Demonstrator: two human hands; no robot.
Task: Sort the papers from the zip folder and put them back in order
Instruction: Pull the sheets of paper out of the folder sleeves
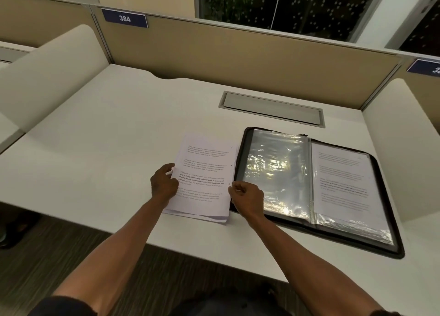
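A stack of printed white papers (204,170) lies on the white desk (95,149), just left of the open black zip folder (319,189). My left hand (164,183) grips the stack's left edge, fingers curled around it. My right hand (246,197) pinches the stack's right edge, beside the folder's left border. The folder lies flat and open: its left side shows shiny empty plastic sleeves (276,172), and its right side holds a printed page (345,184) inside a sleeve.
A grey cable hatch (271,109) is set into the desk behind the folder. Beige partition walls (238,53) with a "384" label (125,18) close the back; white side dividers (47,77) flank the desk. The desk's front edge runs under my forearms.
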